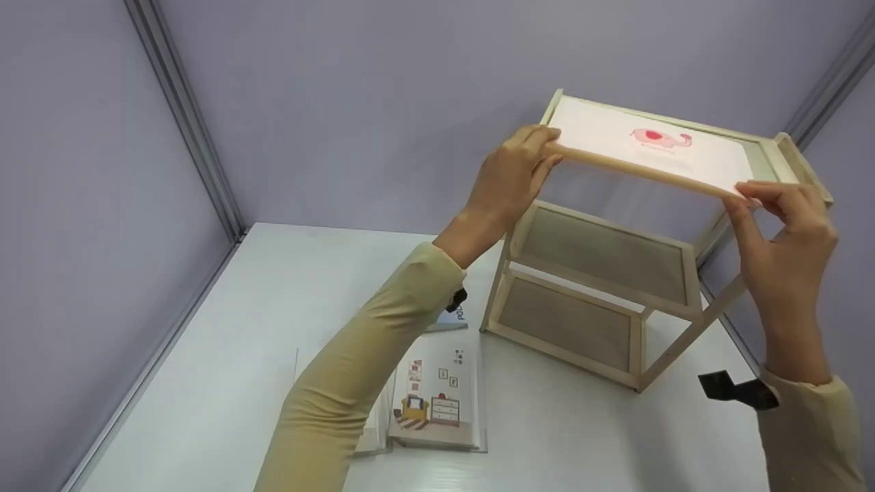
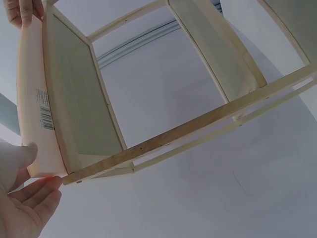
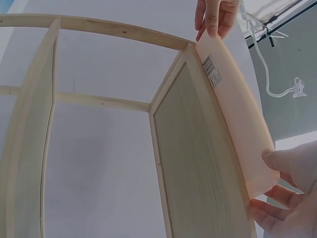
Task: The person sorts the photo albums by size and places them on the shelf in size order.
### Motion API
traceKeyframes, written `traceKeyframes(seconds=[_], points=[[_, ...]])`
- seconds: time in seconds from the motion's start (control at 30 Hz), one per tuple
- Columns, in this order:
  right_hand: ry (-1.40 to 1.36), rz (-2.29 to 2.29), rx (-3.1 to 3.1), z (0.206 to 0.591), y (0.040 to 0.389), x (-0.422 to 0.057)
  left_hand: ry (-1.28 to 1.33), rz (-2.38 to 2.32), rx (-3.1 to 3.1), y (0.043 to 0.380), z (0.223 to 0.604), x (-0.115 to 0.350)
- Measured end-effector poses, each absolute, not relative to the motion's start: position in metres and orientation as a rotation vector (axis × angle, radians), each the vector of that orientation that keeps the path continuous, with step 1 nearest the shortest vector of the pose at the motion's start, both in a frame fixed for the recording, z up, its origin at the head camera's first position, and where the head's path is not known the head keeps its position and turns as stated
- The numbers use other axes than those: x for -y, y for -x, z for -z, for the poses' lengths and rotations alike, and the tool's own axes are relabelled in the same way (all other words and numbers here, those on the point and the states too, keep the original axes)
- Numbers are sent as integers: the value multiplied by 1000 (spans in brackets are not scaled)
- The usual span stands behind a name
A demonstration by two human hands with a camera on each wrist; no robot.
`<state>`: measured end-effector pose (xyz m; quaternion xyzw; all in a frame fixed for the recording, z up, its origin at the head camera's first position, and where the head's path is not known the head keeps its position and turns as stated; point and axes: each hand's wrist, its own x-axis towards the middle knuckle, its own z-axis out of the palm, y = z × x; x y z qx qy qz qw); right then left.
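Observation:
A flat pack (image 1: 608,137) lies on the top shelf of a wooden rack (image 1: 673,307). Its upper face is white with a pink elephant print, while its peach side (image 2: 32,114) carries a barcode. My left hand (image 1: 516,167) holds its left front corner, fingers over the top and thumb at the front side. At the right front corner, my right hand (image 1: 786,219) pinches it between thumb and fingers. Both wrist views look up from below; in the right one the thumb (image 3: 280,161) presses on the pack's side.
Two lower shelves (image 1: 601,260) of the rack have greyish panels. Left of the rack, books (image 1: 437,403) with a room picture lie on the white table (image 1: 266,294), partly behind my left sleeve. A blue printed item (image 1: 448,321) sits behind them. Pale walls (image 1: 383,116) enclose the table.

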<state>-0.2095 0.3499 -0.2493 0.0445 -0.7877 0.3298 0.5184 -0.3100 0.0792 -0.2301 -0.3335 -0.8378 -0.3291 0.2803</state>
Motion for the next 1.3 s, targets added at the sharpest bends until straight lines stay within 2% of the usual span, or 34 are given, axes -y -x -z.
traceKeyframes(seconds=[0.27, 0.63, 0.9, 1.3], points=[[-137, -738, 1891, 248, 209, -348, 851, 840, 2255, 309, 230, -79], [-46, -745, 1889, 243, 202, -332, 800, 672, 2331, 310, 231, -81], [-135, -703, 1890, 253, 211, -350, 790, 554, 2381, 311, 233, -82], [-119, -590, 2046, 273, 213, -346, 758, 434, 2459, 318, 241, -87]])
